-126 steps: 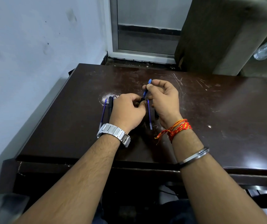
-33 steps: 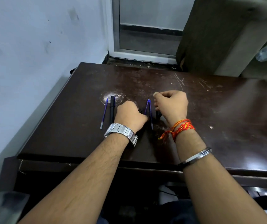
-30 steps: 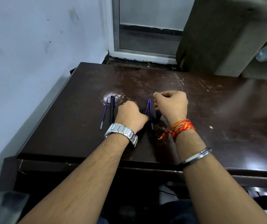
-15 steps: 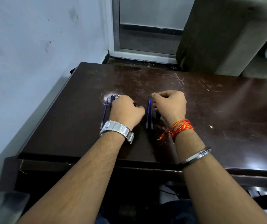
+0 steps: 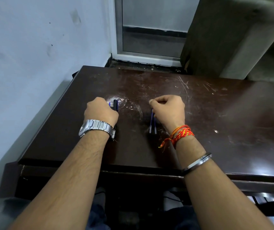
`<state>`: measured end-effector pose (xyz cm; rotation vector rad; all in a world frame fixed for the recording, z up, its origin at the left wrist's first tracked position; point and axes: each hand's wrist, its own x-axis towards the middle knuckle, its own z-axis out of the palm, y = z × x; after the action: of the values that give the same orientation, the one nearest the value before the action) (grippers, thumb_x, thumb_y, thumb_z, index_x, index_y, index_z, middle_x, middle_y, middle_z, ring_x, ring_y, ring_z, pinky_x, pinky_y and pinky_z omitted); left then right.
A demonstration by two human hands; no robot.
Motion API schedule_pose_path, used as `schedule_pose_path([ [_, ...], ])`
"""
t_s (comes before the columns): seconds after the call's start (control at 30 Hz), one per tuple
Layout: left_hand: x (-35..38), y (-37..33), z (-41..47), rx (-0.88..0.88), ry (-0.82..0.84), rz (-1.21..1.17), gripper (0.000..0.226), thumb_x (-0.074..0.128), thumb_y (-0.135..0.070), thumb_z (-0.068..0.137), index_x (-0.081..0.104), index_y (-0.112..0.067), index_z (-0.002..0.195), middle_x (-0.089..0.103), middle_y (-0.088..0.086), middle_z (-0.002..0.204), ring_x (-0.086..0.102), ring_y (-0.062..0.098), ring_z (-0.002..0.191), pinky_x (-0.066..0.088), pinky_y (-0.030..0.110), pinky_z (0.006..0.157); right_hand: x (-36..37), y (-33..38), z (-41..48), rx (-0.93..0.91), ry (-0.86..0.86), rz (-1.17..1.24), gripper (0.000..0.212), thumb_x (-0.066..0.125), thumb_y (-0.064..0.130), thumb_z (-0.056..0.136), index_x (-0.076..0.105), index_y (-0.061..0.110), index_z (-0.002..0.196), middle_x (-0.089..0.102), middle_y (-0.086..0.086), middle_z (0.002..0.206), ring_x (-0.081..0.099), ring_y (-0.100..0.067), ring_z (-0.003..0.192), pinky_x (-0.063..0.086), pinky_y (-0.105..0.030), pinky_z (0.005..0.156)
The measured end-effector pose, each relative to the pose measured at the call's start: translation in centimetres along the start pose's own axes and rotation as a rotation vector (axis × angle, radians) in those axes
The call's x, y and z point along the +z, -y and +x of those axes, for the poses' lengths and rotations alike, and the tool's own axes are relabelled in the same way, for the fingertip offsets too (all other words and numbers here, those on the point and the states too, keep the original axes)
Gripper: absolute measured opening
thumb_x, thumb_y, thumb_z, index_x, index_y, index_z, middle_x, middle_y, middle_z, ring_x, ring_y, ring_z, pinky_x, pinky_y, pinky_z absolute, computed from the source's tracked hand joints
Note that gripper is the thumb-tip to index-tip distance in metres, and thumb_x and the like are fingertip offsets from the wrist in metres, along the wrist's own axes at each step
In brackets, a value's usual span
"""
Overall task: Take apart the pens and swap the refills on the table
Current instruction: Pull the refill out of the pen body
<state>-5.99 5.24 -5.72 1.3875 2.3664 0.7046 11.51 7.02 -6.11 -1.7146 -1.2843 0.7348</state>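
On the dark wooden table [image 5: 216,113], my left hand [image 5: 99,112] rests curled over a black pen barrel [image 5: 115,104] and a thin blue refill [image 5: 109,103]. Only their far ends stick out past my knuckles. The fingers are hidden, so I cannot tell whether they grip anything. My right hand [image 5: 167,110] is a closed fist with thumb and forefinger pinched together. Just left of it, two thin blue refills [image 5: 153,124] lie side by side on the table, their far ends under its edge.
A pale wall runs along the table's left edge. Behind the far edge are a door frame [image 5: 149,57] and a dark upholstered piece of furniture [image 5: 224,39]. The tabletop to the right of my hands is scratched and bare.
My left hand has slid left, from beside the two blue refills onto the black pen barrel and the left refill. My right hand has stayed in place, closed.
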Motion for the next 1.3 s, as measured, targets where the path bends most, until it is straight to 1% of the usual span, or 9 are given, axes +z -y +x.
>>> schedule_pose_path([
  [0.43, 0.0, -0.3, -0.2, 0.023, 0.034, 0.051, 0.028, 0.066, -0.017, 0.083, 0.046, -0.01, 0.064, 0.046, 0.008, 0.064, 0.051, 0.033, 0.066, 0.042, 0.034, 0.06, 0.1, 0.4, -0.6, -0.058, 0.033, -0.029, 0.01, 0.07, 0.029, 0.084, 0.076, 0.021, 0.081, 0.072, 0.007, 0.07, 0.071, -0.014, 0.084, 0.059, -0.033, 0.085],
  [0.57, 0.1, -0.5, -0.3, 0.031, 0.058, 0.055, 0.024, 0.063, -0.018, 0.085, 0.05, -0.009, 0.068, 0.055, 0.014, 0.078, 0.062, 0.039, 0.081, 0.045, 0.034, 0.064, 0.2, 0.4, -0.7, -0.065, 0.04, -0.043, 0.011, 0.07, 0.03, 0.084, 0.077, 0.02, 0.085, 0.071, 0.009, 0.072, 0.071, -0.013, 0.085, 0.059, -0.034, 0.086],
  [0.73, 0.0, -0.7, -0.6, 0.061, 0.023, 0.041, 0.023, 0.061, -0.02, 0.088, 0.05, -0.007, 0.073, 0.064, 0.02, 0.093, 0.064, 0.039, 0.089, 0.043, 0.034, 0.064, 0.2, 0.5, -0.6, -0.065, 0.049, -0.042, 0.01, 0.07, 0.031, 0.085, 0.075, 0.023, 0.08, 0.072, 0.008, 0.073, 0.07, -0.011, 0.082, 0.06, -0.033, 0.084],
  [0.83, -0.5, -1.3, -0.9, 0.111, -0.063, -0.045, 0.022, 0.062, -0.019, 0.087, 0.051, -0.006, 0.074, 0.064, 0.02, 0.09, 0.062, 0.04, 0.084, 0.042, 0.034, 0.063, 0.6, 0.3, -0.5, -0.029, 0.074, 0.043, 0.016, 0.072, 0.034, 0.084, 0.073, 0.022, 0.072, 0.074, 0.003, 0.069, 0.072, -0.012, 0.071, 0.063, -0.037, 0.076],
  [0.9, -0.8, -2.2, -1.2, 0.158, -0.082, -0.144, 0.018, 0.059, -0.015, 0.086, 0.055, -0.005, 0.072, 0.06, 0.016, 0.079, 0.058, 0.036, 0.076, 0.04, 0.033, 0.062, 0.8, 0.6, -0.6, 0.015, 0.155, 0.184, 0.019, 0.073, 0.033, 0.086, 0.074, 0.017, 0.075, 0.074, -0.001, 0.071, 0.068, -0.01, 0.062, 0.062, -0.033, 0.065],
  [1.03, -0.5, -3.7, -2.9, 0.28, 0.026, -0.227, 0.028, 0.057, -0.02, 0.087, 0.056, -0.008, 0.063, 0.053, 0.006, 0.06, 0.049, 0.026, 0.059, 0.035, 0.026, 0.052, 1.2, 1.7, -1.2, 0.068, 0.355, 0.523, 0.024, 0.069, 0.024, 0.093, 0.071, 0.006, 0.077, 0.065, -0.004, 0.067, 0.058, -0.01, 0.055, 0.05, -0.022, 0.051],
  [1.13, 0.3, -3.9, -3.7, 0.36, 0.105, -0.315, 0.035, 0.057, -0.017, 0.087, 0.05, -0.01, 0.053, 0.048, 0.001, 0.049, 0.046, 0.016, 0.047, 0.027, 0.018, 0.037, 1.1, 1.6, -1.3, 0.053, 0.387, 0.576, 0.02, 0.067, 0.012, 0.093, 0.069, 0.003, 0.075, 0.06, 0.005, 0.049, 0.053, -0.003, 0.042, 0.046, -0.018, 0.045],
  [1.2, 0.8, -3.8, -3.9, 0.378, 0.116, -0.381, 0.031, 0.058, -0.018, 0.085, 0.055, -0.008, 0.056, 0.053, 0.001, 0.049, 0.048, 0.017, 0.048, 0.029, 0.02, 0.041, 1.1, 1.4, -1.2, 0.028, 0.349, 0.54, 0.018, 0.067, 0.008, 0.092, 0.071, 0.005, 0.075, 0.061, 0.004, 0.049, 0.053, -0.003, 0.042, 0.046, -0.019, 0.046],
  [1.3, 1.3, -3.8, -4.0, 0.297, 0.181, -0.571, 0.018, 0.061, -0.021, 0.081, 0.07, -0.01, 0.071, 0.067, 0.001, 0.059, 0.058, 0.015, 0.054, 0.044, 0.024, 0.051, 0.9, 1.1, -0.6, 0.014, 0.239, 0.514, 0.027, 0.069, 0.014, 0.092, 0.071, 0.012, 0.065, 0.065, -0.004, 0.06, 0.059, -0.013, 0.055, 0.052, -0.028, 0.056],
])
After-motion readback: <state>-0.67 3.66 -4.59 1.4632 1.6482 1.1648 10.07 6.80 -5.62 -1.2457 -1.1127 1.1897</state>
